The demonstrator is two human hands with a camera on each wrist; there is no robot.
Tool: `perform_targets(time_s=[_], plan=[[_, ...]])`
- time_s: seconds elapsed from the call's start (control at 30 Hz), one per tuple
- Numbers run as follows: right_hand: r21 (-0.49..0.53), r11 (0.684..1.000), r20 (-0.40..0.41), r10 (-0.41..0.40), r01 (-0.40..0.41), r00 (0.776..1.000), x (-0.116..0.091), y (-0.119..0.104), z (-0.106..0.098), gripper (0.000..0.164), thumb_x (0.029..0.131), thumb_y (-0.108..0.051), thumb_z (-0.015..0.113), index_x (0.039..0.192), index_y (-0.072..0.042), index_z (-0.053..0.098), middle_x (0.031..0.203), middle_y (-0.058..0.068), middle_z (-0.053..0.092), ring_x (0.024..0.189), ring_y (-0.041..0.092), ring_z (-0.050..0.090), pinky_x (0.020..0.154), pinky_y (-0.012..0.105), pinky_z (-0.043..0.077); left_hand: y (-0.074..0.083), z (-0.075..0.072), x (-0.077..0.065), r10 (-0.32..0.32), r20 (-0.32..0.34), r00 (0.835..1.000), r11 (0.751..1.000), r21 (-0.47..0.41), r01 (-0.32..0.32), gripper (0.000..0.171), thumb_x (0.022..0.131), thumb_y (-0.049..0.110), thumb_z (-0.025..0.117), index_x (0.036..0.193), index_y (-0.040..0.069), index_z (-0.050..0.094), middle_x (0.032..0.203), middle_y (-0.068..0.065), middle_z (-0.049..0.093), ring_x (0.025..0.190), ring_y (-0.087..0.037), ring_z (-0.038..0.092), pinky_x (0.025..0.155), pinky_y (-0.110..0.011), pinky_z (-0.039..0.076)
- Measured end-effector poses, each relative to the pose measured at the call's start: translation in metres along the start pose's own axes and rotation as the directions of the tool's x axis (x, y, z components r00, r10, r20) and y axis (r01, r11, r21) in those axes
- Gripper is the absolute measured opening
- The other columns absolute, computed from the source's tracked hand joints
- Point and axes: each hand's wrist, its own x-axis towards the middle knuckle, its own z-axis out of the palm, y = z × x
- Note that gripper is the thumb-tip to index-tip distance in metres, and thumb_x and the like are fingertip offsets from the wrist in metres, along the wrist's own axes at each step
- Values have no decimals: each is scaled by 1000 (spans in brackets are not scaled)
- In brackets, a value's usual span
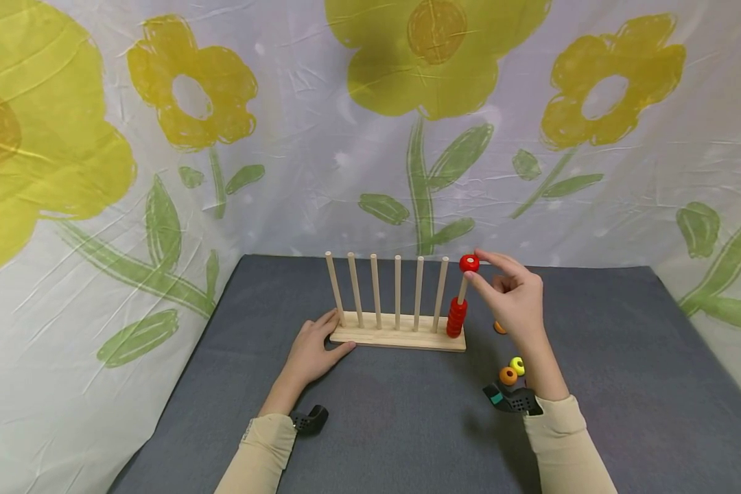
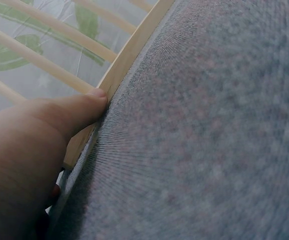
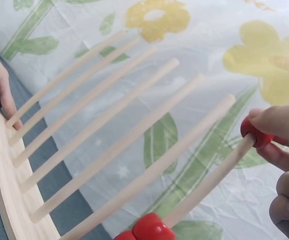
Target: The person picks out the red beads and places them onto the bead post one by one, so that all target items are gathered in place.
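Note:
A wooden peg stand [image 1: 401,337] with several upright pegs stands on the table. My left hand [image 1: 311,350] grips the left end of its base, thumb [image 2: 92,102] along the front edge and fingers toward the back. Between thumb and forefinger, my right hand [image 1: 519,302] pinches a red bead [image 3: 258,134] at the top of the rightmost peg. The peg's tip shows in the bead's hole in the head view. Lower on that same peg sits a stack of several red beads [image 1: 455,319]. The other pegs carry no beads.
Right of the stand, an orange bead [image 1: 508,375] and a yellow bead [image 1: 517,365] lie together on the grey cloth [image 1: 401,425]. Another orange bead [image 1: 499,328] is partly hidden behind my right hand. A flowered sheet [image 1: 302,178] hangs behind the table.

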Motion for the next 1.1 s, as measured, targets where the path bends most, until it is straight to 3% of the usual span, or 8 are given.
perform_targets(time_s=[0.23,1.1], plan=[[15,1000,13,-6,6,1000,1,-1,-1,32,86,9,77,118,6,73,110,20,70,42,9,23,40,28,20,0,1,0,5,-3,1000,1000,-6,-5,82,92,53,72,154,6,45,156,-11,42,107,-29,51,88,-47,45],[-16,1000,26,-16,17,1000,-3,4,-14,30,87,10,75,117,9,72,111,22,70,42,9,24,41,27,22,-1,1,0,2,-3,1000,1000,6,-2,82,92,54,72,154,8,45,156,-11,43,108,-29,51,88,-48,45]])
